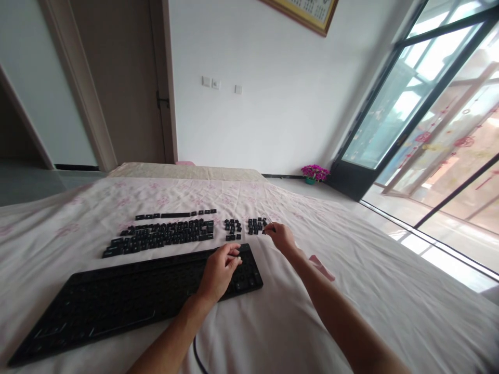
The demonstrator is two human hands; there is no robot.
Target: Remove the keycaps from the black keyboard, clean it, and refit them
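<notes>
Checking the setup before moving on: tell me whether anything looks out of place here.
The keyboard has no keycaps; they lie in rows on the sheet behind it. The right hand reaches the rightmost group.

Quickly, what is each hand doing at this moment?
Left hand: fingers curled, resting on the keyboard; holding anything cannot be told.
Right hand: fingers pinched at the loose keys.

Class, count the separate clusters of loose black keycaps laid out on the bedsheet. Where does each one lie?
3. A large main cluster lies behind the black keyboard frame; a small middle cluster sits to its right; the rightmost cluster is at the right hand.
</notes>
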